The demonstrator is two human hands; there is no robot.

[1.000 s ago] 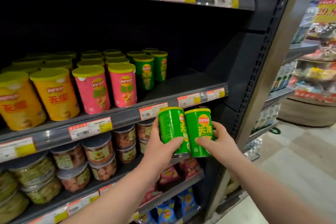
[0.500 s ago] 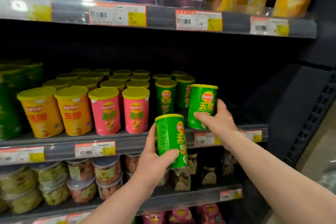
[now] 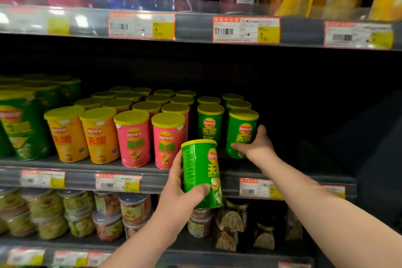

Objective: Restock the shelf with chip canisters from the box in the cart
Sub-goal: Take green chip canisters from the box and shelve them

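My left hand (image 3: 180,193) grips a green chip canister (image 3: 201,172) upright in front of the middle shelf's edge (image 3: 174,177), below the stocked rows. My right hand (image 3: 255,144) holds a second green canister (image 3: 241,135) that stands on the shelf at the right end of the green rows, fingers round its lower half. Behind and left of it stand more green canisters (image 3: 210,124). Rows of pink canisters (image 3: 168,140) and orange canisters (image 3: 100,135) fill the shelf to the left. The cart and box are out of view.
Right of the placed canister the shelf is dark and bare back to the rear wall (image 3: 304,115). An upper shelf edge (image 3: 245,29) with price tags hangs overhead. Jars (image 3: 134,209) and small bags (image 3: 232,220) fill the shelf below. Large green canisters (image 3: 24,128) stand far left.
My right hand has pushed its green canister deeper onto the shelf, setting it beside the other green ones. My left hand with its canister has stayed in front of the shelf edge.
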